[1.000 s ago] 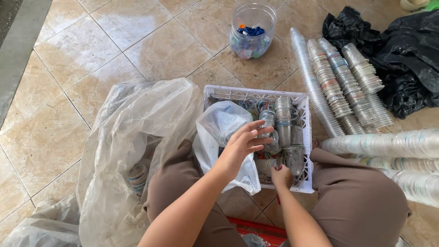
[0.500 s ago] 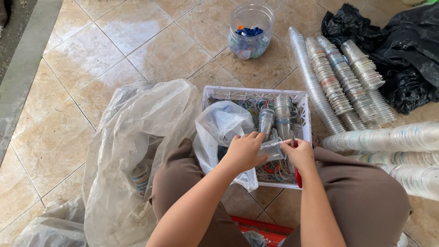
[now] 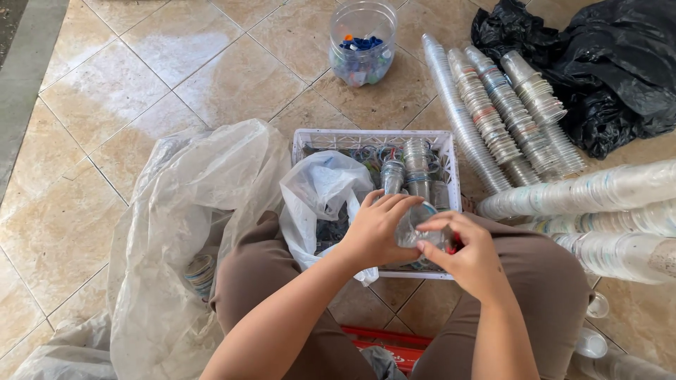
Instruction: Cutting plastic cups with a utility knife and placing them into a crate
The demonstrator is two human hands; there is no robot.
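My left hand (image 3: 377, 232) grips a clear plastic cup (image 3: 417, 224) over the white crate (image 3: 366, 139) between my knees. My right hand (image 3: 465, 253) pinches the rim of that same cup with thumb and fingers. Inside the crate stand short stacks of clear cups (image 3: 415, 165) and a white plastic bag (image 3: 320, 193). Much of the held cup is hidden by my fingers.
A big translucent bag (image 3: 183, 232) lies at my left. Long stacks of nested clear cups (image 3: 493, 112) lie on the tiled floor to the right, beside black bags (image 3: 598, 63). A clear jar with coloured bits (image 3: 362, 43) stands ahead. A red crate edge (image 3: 387, 341) shows below.
My right hand rose from the crate's near edge to meet my left hand. Both hands now close on the cup and have drawn nearer to me.
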